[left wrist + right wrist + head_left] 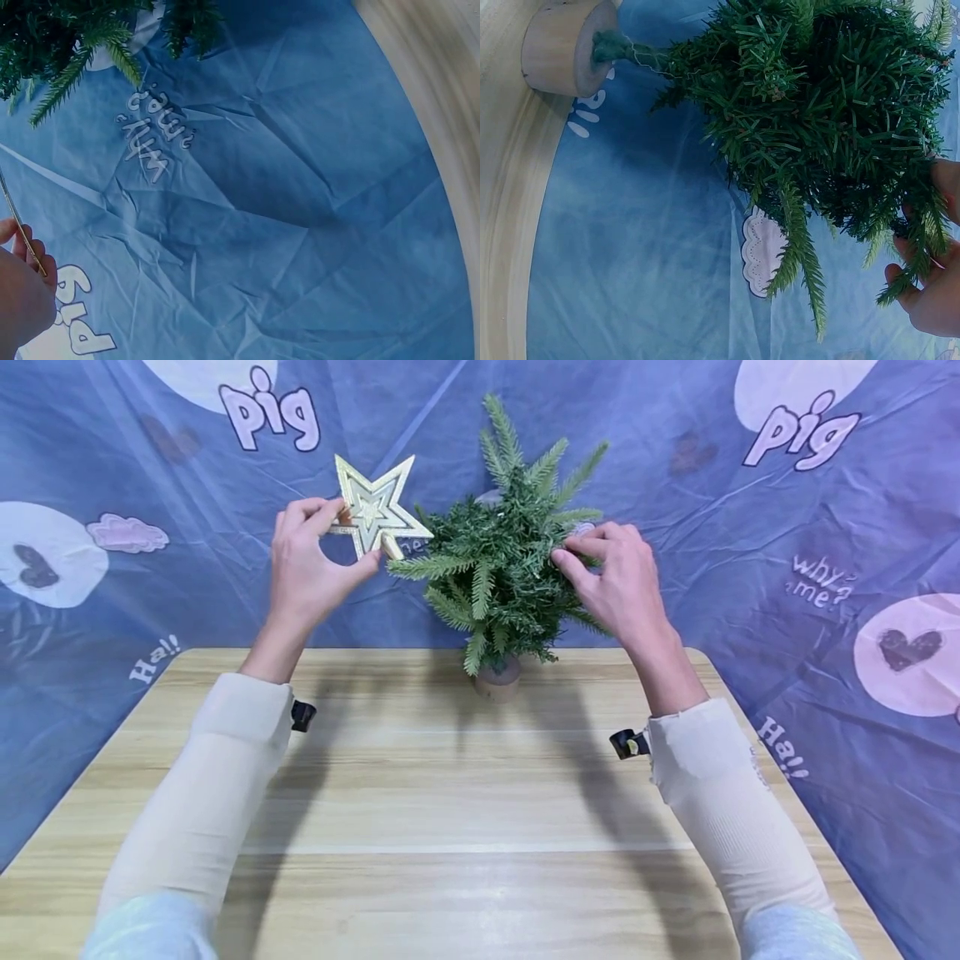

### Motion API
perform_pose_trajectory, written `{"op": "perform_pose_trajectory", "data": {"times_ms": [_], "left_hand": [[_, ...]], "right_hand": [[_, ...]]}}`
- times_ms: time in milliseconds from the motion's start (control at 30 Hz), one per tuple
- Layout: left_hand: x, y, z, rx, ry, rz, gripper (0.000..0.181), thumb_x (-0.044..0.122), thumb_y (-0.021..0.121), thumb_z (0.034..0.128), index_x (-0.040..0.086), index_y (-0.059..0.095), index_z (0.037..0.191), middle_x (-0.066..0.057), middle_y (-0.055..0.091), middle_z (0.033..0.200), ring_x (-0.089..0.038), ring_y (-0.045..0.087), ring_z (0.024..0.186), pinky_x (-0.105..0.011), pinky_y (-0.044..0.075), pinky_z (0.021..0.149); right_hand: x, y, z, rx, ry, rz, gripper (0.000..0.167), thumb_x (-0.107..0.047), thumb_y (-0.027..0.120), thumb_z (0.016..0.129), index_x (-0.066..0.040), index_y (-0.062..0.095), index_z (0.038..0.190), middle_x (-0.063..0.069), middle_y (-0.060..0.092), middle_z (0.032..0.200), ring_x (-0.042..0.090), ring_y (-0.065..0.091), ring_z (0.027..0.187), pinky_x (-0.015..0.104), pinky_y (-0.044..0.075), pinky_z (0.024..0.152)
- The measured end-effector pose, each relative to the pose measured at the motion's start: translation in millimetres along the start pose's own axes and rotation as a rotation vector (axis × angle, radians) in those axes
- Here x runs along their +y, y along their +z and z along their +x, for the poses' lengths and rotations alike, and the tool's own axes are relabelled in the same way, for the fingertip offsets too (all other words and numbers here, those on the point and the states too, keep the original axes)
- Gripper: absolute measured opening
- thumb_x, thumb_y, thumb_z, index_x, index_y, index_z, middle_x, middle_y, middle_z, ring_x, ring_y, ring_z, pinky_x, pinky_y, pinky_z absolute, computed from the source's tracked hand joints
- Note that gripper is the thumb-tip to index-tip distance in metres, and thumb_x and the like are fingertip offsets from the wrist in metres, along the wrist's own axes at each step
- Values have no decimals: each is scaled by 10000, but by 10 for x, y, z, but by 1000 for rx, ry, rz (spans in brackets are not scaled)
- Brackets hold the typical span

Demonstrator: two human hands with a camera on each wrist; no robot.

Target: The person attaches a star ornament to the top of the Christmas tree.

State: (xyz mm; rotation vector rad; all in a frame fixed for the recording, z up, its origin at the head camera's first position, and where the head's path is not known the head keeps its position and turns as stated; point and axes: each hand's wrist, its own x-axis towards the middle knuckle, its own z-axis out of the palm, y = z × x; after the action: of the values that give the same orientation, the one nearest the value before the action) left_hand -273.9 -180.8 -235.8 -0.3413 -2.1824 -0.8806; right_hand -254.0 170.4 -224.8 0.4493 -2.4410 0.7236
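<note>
My left hand [307, 560] pinches a gold and silver star tree topper [372, 508] by its left side, up beside the tree. In the left wrist view the star shows edge-on as a thin gold line, beside part of that hand [26, 300]. A small artificial Christmas tree [517, 560] stands upright at the table's back, on a round wooden base [498, 683]. On the tree's right side, my right hand [621, 575] pinches a green branch. The right wrist view has its fingers [924, 304] around needles that partly hide them.
A light wood table [465, 810] spreads in front of the tree. Behind it hangs a wrinkled blue cloth [420, 410] printed with words and clouds. Small black devices, one at the left cuff [303, 716] and one at the right cuff [628, 743], jut inward.
</note>
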Motion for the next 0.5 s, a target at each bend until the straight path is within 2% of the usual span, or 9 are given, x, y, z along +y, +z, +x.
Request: {"op": "perform_pose_trajectory", "data": {"times_ms": [500], "left_hand": [[118, 61, 176, -18, 80, 11, 630, 279, 847, 759, 13, 672, 1302, -157, 594, 1252, -295, 475, 1154, -325, 365, 992]], "right_hand": [[16, 4, -18, 5, 2, -8, 374, -312, 660, 995, -27, 725, 1229, 174, 677, 1179, 350, 528, 1061, 499, 397, 918]]}}
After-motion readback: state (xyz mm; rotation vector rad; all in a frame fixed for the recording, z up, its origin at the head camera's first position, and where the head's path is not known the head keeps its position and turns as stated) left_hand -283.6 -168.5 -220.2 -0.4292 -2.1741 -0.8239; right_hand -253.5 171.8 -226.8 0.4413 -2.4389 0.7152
